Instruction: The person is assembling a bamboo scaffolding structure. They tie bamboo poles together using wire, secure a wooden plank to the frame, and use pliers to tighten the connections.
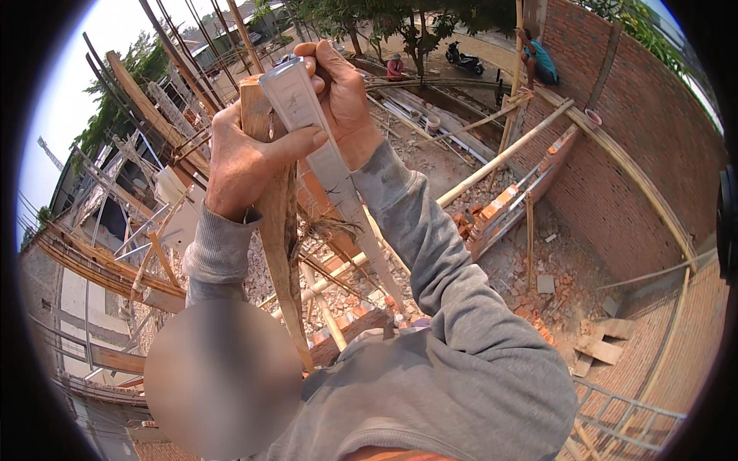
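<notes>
My left hand [244, 157] is wrapped round the upper part of a rough wooden post [278, 230]. Its thumb reaches across onto a long, flat silver-grey metal bar [323, 157], which has dark scuffs and stands tilted against the post. At the top end of that bar, my right hand [342, 100] is closed, with curled fingers over its edge. A small dark and shiny bit shows under those fingertips, too small to name. Down the post, frayed fibres [330, 225] hang beside the bar. Both my sleeves are grey.
Bamboo poles [503, 154] cross below on the right, near a brick wall [630, 131]. Broken brick and rubble [523, 300] cover the ground. A person in teal [542, 65] sits high by the wall; another person [395, 67] is farther back near a motorbike [464, 58]. Timber scaffolding [108, 265] stands left.
</notes>
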`<state>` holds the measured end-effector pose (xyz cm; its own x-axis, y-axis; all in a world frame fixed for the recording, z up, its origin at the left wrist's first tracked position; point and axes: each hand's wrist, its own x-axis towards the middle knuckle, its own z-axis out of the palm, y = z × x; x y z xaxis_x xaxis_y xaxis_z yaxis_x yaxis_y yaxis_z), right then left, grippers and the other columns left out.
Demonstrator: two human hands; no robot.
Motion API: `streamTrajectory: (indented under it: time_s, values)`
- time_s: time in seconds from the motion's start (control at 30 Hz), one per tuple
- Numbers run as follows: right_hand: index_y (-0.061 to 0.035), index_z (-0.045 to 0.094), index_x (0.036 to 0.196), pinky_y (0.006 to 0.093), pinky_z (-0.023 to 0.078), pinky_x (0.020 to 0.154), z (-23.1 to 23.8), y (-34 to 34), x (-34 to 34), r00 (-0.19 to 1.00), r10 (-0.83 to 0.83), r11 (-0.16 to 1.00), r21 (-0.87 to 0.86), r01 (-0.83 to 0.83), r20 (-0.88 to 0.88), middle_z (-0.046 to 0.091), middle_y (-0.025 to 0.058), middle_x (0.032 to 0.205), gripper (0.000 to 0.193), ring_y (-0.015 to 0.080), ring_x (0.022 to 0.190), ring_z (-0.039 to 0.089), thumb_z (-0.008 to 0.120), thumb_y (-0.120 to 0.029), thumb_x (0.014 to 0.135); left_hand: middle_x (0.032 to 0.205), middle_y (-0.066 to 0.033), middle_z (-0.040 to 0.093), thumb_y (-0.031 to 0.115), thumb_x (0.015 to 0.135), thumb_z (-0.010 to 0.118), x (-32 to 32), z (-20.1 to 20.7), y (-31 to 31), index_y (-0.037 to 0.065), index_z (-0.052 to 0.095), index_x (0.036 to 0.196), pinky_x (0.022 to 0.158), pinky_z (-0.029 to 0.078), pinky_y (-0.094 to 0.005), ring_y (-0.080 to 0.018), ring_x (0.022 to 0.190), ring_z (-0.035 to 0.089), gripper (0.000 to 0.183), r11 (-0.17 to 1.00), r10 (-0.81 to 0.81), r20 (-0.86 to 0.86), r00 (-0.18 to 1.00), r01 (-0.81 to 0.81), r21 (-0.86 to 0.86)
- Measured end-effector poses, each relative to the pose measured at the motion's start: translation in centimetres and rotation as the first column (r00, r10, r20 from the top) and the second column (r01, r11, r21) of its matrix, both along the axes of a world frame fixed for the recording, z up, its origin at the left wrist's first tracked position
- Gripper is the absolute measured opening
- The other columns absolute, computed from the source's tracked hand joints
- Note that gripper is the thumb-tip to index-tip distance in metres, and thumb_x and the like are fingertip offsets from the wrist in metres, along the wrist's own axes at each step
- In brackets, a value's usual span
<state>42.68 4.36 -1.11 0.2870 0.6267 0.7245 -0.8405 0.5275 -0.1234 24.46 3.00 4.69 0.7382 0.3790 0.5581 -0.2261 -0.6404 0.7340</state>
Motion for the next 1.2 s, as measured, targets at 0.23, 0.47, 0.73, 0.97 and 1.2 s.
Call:
streamTrajectory:
  time_s: [0.23, 0.47, 0.73, 0.97, 1.2]
  values:
    - [0.0016, 0.066, 0.108, 0.0261, 0.05, 0.058, 0.8, 1.6, 1.3, 0.955, -0.288, 0.958, 0.015, 0.287, 0.076, 0.067, 0.0081, 0.082, 0.034, 0.0119, 0.067, 0.058, 0.05, -0.028, 0.114, 0.103, -0.0102, 0.078, 0.011, 0.075, 0.09, 0.0, 0.0, 0.1, -0.004, 0.072, 0.12, 0.079, 0.061, -0.0304, -0.0156, 0.087, 0.075, 0.05, 0.998, 0.058, -0.049, 0.997, -0.057, 0.022]
    - [-0.0013, 0.062, 0.113, 0.0293, 0.05, 0.069, 5.6, 0.7, 8.6, 0.707, -0.572, 0.809, -0.145, 0.569, -0.415, 0.066, 0.0094, 0.091, 0.035, 0.014, 0.07, 0.056, 0.041, -0.028, 0.117, 0.091, -0.0099, 0.079, 0.016, 0.075, 0.092, -0.3, 0.2, 0.5, -0.003, 0.074, 0.106, 0.07, 0.061, -0.0303, -0.0151, 0.076, 0.074, 0.041, 0.994, 0.089, -0.072, 0.993, -0.085, 0.066]
    - [0.0035, 0.066, 0.112, 0.0288, 0.05, 0.063, 1.8, -1.2, 2.0, 0.832, -0.549, 0.836, -0.073, 0.544, -0.082, 0.066, 0.0073, 0.082, 0.034, 0.0123, 0.067, 0.055, 0.049, -0.026, 0.115, 0.095, -0.0111, 0.078, 0.022, 0.071, 0.093, 0.1, 0.4, 1.1, -0.005, 0.072, 0.112, 0.071, 0.062, -0.0303, -0.0159, 0.079, 0.074, 0.054, 0.985, 0.125, -0.044, 0.991, -0.118, 0.123]
    - [0.0011, 0.073, 0.087, 0.0287, 0.037, 0.048, -0.9, -2.3, 1.4, 0.957, -0.275, 0.953, -0.104, 0.284, 0.092, 0.049, 0.0025, 0.055, 0.044, 0.0117, 0.05, 0.041, 0.053, -0.031, 0.111, 0.104, -0.0098, 0.076, 0.02, 0.067, 0.094, 0.8, 0.4, 0.3, -0.004, 0.069, 0.122, 0.081, 0.061, -0.0322, -0.0152, 0.09, 0.073, 0.064, 1.0, 0.003, 0.036, 0.999, -0.003, 0.023]
    - [0.0027, 0.072, 0.077, 0.031, 0.029, 0.04, -4.5, -2.2, 5.3, 0.909, -0.319, 0.914, -0.165, 0.37, 0.268, 0.047, 0.0031, 0.05, 0.048, 0.0131, 0.039, 0.034, 0.057, -0.029, 0.109, 0.1, -0.0071, 0.075, 0.018, 0.067, 0.096, 1.4, 0.8, 0.8, -0.001, 0.069, 0.122, 0.081, 0.06, -0.0329, -0.0155, 0.088, 0.072, 0.064, 0.999, 0.031, -0.046, 0.998, -0.03, 0.026]
